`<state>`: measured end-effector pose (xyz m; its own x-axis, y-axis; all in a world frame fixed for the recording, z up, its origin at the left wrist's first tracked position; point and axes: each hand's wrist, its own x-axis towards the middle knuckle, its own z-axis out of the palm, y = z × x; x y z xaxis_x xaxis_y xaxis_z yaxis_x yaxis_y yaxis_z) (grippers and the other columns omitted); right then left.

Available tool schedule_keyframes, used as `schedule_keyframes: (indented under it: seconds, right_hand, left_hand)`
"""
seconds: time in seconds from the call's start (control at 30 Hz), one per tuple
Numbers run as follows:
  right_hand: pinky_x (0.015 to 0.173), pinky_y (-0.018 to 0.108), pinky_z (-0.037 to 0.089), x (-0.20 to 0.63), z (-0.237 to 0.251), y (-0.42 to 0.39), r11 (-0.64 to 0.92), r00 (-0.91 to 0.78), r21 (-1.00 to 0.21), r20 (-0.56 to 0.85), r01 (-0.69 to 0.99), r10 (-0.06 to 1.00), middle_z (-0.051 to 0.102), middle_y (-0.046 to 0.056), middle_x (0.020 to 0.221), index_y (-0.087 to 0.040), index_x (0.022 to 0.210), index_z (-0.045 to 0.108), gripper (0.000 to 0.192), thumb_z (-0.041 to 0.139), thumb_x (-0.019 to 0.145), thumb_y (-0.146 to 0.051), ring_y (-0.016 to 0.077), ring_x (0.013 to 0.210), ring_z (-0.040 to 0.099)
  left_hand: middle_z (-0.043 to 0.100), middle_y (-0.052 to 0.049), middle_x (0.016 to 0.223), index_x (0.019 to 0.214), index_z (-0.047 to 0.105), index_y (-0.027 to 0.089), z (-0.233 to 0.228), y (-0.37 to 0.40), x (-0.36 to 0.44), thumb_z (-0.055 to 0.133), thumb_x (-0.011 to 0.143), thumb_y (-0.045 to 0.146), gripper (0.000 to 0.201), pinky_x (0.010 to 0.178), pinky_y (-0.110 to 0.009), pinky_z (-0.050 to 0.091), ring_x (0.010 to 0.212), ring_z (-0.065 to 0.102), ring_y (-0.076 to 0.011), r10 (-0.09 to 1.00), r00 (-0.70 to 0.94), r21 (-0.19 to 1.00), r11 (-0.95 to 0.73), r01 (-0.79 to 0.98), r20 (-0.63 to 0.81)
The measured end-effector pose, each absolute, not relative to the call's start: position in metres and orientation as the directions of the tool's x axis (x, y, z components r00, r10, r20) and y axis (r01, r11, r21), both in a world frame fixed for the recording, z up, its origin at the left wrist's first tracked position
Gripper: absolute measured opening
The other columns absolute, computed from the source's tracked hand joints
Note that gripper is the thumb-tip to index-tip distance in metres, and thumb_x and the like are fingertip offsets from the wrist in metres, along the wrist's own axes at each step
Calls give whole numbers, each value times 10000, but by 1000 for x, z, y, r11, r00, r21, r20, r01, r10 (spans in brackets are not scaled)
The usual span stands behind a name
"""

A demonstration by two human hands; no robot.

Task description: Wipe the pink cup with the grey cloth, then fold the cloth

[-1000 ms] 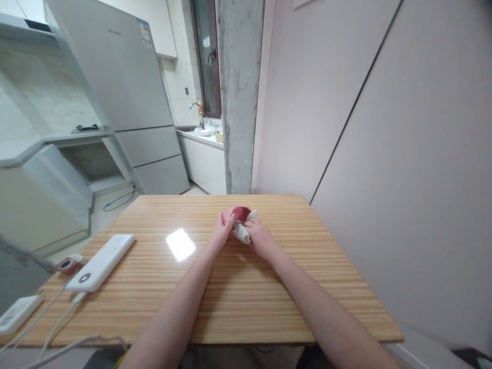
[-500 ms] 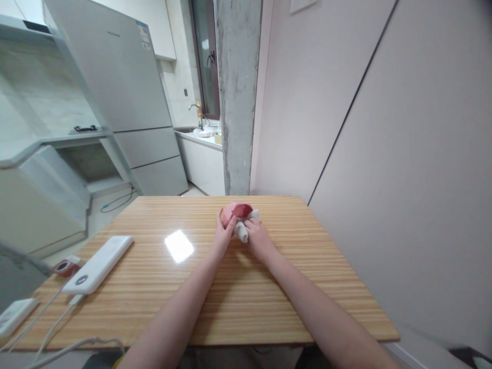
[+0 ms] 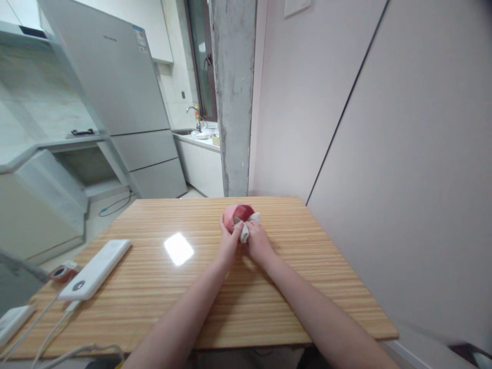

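Tilted further toward the person, pink cup (image 3: 239, 214) shows its red inside.

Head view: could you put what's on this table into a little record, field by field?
Left hand: holds a pink bowl tilted above the table
Right hand: presses a pale cloth against the bowl
Table: striped wood, next to the wall
Table's left end: white power bank with cables, small red gadget
Background: fridge, sink tap

Bright even light, glare patch on table (image 3: 307, 266), warped edges
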<state>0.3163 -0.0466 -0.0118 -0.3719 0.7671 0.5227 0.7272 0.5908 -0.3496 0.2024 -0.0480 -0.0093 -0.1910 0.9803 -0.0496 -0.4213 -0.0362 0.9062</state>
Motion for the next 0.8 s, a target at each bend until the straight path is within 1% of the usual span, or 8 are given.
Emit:
schedule_keyframes:
  seconds: [0.1,0.17,0.27,0.33,0.53,0.63,0.7,0.8]
  right_hand:
    - [832,356,452,316,-11,-48,688,-449,-381,548,617,706,650,84,936,-171,965,648,197,556,820,-75,224,926,546]
    - [871,365,462,321,-8,-49,729,-407,-428,626,534,665,649,79,962,-190,1002,643,217,543,831,-101,222,956,561]
    - [1003,431,417,335,-3,-47,693,-90,-494,777,525,623,603,97,1164,-224,1231,562,400,491,851,-120,241,1135,523]
    - [1063,473,368,343,-1,-43,638,38,-506,799,581,600,520,111,1308,-241,1348,486,531,478,835,-106,261,1239,459]
    - [1036,437,418,343,-4,-37,613,-238,-500,623,612,745,526,130,1318,-198,1241,615,498,506,774,-63,261,1198,505]
    - [1071,436,388,325,-5,-49,652,-328,-522,584,550,743,493,106,1390,-201,1265,584,533,543,748,-78,258,1243,477]
    - [1076,424,382,310,-4,-58,692,-391,-535,575,485,718,506,87,1391,-203,1282,554,540,535,755,-86,243,1239,482]
    - [1025,423,413,302,-2,-65,696,-364,-548,598,465,714,587,102,1278,-178,1223,562,444,523,784,-127,246,1155,526]
  left_hand:
    - [655,-67,1009,1165,494,207,-14,-43,196,716,729,452,546,746,-273,518,888,645,-188,972,-233,922,-50,-384,-45]
    - [659,-66,988,1060,560,191,-15,-35,182,700,734,450,440,742,-278,510,889,635,-197,964,-264,955,-52,-293,-29]
    - [665,-62,974,1007,604,179,-17,-27,166,679,740,444,384,731,-275,497,896,625,-200,956,-295,979,-54,-199,-7]
    - [671,-65,966,993,620,175,-17,-26,166,680,735,448,380,719,-270,491,887,627,-198,962,-273,979,-32,-201,-25]
    - [694,-90,953,1027,629,146,-9,-32,178,711,709,422,429,662,-263,495,813,648,-189,988,-133,931,27,-363,-81]
    - [684,-49,886,1101,584,172,-1,-36,177,676,741,423,448,581,-240,478,686,630,-146,970,-210,878,7,-478,-122]
    - [663,-6,834,1118,557,202,3,-39,178,691,736,415,457,559,-218,465,632,605,-114,955,-275,869,-36,-493,-116]
    - [648,19,824,1098,530,222,6,-44,183,749,693,407,496,602,-208,481,679,620,-111,970,-229,850,-58,-523,-75]
